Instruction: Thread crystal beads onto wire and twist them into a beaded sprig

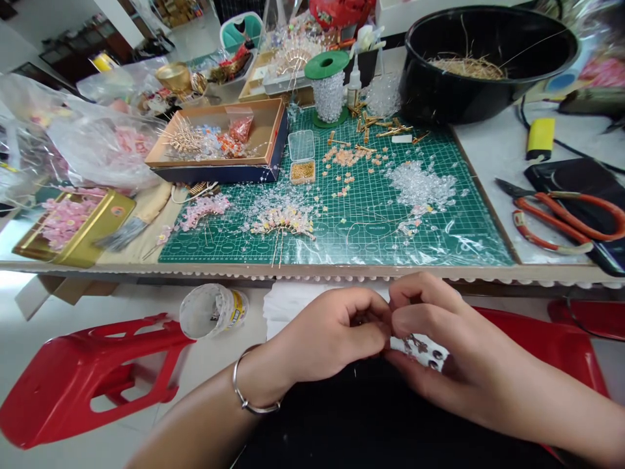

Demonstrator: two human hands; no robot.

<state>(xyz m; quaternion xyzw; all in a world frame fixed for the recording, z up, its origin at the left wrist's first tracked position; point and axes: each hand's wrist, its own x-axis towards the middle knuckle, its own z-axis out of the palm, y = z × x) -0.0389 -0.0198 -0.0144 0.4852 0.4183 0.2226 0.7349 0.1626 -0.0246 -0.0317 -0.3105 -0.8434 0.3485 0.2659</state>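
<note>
- So, your fingertips (378, 319) pinch narrowly together, and what they hold is hidden.
- A dark-beaded sprig (415, 345) lies at 4 o'clock, touching your right hand (439, 345).
- Your left hand (327, 335) wears a metal bangle (254, 391).
- A green cutting mat (469, 241) lies at 12 o'clock, red-handled pliers (561, 218) at 2 o'clock.

This is a bead-craft workshop: a long worktable holds a green cutting mat (430, 146) strewn with crystal beads (420, 185) at 12 o'clock, a cardboard box (219, 173) of beads at 11 o'clock, and red-handled pliers (561, 218) at 3 o'clock.
</note>
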